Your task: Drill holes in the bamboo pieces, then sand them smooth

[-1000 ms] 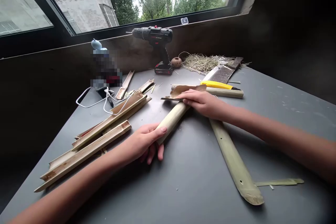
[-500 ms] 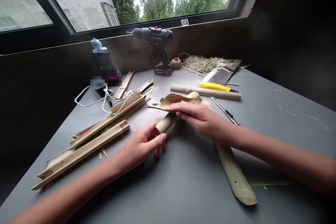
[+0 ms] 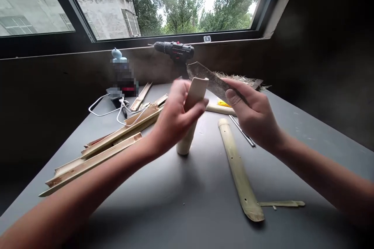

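Wrapped round a pale bamboo tube [image 3: 195, 95] is my left hand [image 3: 179, 113]. The tube is tilted a little from upright, its lower end at or just above the grey table. To its right, my right hand [image 3: 254, 113] grips a thin, ragged brown sheet [image 3: 209, 79], perhaps sandpaper, between thumb and fingers. The sheet's far end rises close behind the tube's top; whether they touch I cannot tell. Below my right hand a long flattened bamboo piece [image 3: 236, 167] with small holes lies on the table.
Split bamboo strips [image 3: 117, 136] and a white cable [image 3: 97, 113] lie at the left. A drill [image 3: 175, 49] stands at the back, left of a straw heap [image 3: 233, 78]. A yellow-handled tool [image 3: 223, 103], a bamboo stick [image 3: 220, 109] and a metal tool [image 3: 242, 131] lie behind the holed bamboo.
My left hand has raised the tube from lying slanted to near upright. My right hand has lifted the brown sheet off it, up and to the right. The view has shifted slightly.
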A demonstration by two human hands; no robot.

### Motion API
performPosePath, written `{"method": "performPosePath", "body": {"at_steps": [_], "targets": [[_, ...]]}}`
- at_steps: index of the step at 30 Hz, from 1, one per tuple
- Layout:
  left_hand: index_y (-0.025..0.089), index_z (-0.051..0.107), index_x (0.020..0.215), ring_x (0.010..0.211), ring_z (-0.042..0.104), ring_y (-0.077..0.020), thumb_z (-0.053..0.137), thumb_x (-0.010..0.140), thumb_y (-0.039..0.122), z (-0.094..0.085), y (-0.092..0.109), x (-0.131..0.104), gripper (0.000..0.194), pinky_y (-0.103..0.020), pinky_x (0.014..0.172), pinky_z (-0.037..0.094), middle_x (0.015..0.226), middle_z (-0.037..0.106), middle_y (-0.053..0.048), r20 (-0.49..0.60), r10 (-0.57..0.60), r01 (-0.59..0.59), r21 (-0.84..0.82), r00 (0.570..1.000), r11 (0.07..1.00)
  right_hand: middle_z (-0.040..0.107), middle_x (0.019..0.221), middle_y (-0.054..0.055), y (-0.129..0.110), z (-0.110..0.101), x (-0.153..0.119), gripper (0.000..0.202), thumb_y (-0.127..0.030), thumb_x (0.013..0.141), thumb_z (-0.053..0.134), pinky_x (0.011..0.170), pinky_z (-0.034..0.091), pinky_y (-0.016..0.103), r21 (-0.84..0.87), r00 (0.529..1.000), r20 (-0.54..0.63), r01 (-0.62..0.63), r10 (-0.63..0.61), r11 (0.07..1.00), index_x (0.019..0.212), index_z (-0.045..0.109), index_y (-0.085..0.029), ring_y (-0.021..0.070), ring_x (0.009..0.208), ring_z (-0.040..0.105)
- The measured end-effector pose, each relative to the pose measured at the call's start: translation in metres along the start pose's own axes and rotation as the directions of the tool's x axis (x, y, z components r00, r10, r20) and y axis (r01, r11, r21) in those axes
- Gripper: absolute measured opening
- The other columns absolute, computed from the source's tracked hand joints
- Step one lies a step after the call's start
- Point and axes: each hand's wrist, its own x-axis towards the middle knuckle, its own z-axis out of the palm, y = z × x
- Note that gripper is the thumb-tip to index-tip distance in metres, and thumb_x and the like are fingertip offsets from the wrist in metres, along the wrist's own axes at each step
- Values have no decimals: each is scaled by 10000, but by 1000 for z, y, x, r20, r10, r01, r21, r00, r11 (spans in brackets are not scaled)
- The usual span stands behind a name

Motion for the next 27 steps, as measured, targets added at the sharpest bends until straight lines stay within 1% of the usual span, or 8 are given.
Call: {"method": "performPosePath", "body": {"at_steps": [2,4,6,9,13,18,21,27], "targets": [[202,463,976,782,566,-131,582,925,308,8,-13,-9,167,-251,672,473,921,558,-20,53,-98,102,-80,994,992,687,1260,21,-11,0,1,310,-329,1025,471,1085,485,456,-18,998,30,55,-54,998,1296,615,-286,250,1213,626],[207,436,980,765,573,-126,560,937,325,10,-23,-17,176,-255,674,475,929,565,-16,18,-126,127,-109,992,986,673,1297,7,-22,2,6,320,-301,1027,464,1094,481,430,-38,986,101,133,-129,990,1311,609,-306,244,1228,620],[208,425,966,751,565,-119,557,936,311,10,-29,-22,169,-253,668,468,929,560,-11,-28,-102,98,-112,994,989,658,1328,-5,-30,4,15,328,-259,1023,465,1098,480,411,-51,970,127,213,-205,976,1312,614,-304,239,1249,608],[208,416,912,648,480,-95,581,910,263,12,-30,-26,174,-228,566,391,805,510,21,-36,-21,18,-97,999,995,695,1274,22,-40,9,25,332,-156,1004,470,1040,537,388,-75,940,75,338,-332,938,1283,636,-223,227,1182,657],[214,411,876,574,357,-83,618,866,197,16,-30,-30,208,-229,506,288,672,401,58,-52,62,-65,-53,997,996,722,1224,78,-47,14,25,327,-26,954,479,1044,541,339,-133,850,120,525,-512,840,1193,672,-138,202,1163,672],[226,410,900,624,445,-103,602,881,200,15,-31,-32,195,-244,529,343,744,486,40,-36,28,-31,-89,999,995,674,1295,143,-43,15,18,346,6,949,466,1076,526,351,-167,832,95,554,-546,816,1235,628,-99,209,1253,611],[228,398,873,620,415,-104,609,866,188,15,-31,-34,215,-248,533,343,711,456,45,-43,58,-61,-59,997,996,670,1294,162,-44,16,15,368,29,935,463,1093,515,382,-180,785,96,619,-612,765,1243,623,-91,229,1275,593],[219,433,891,613,390,-108,608,867,211,16,-27,-37,177,-271,559,325,694,423,37,-63,70,-72,-35,996,997,609,1383,147,-43,19,10,449,-12,932,499,1111,496,448,-213,735,94,673,-671,708,1361,564,-129,285,1310,556]]}}
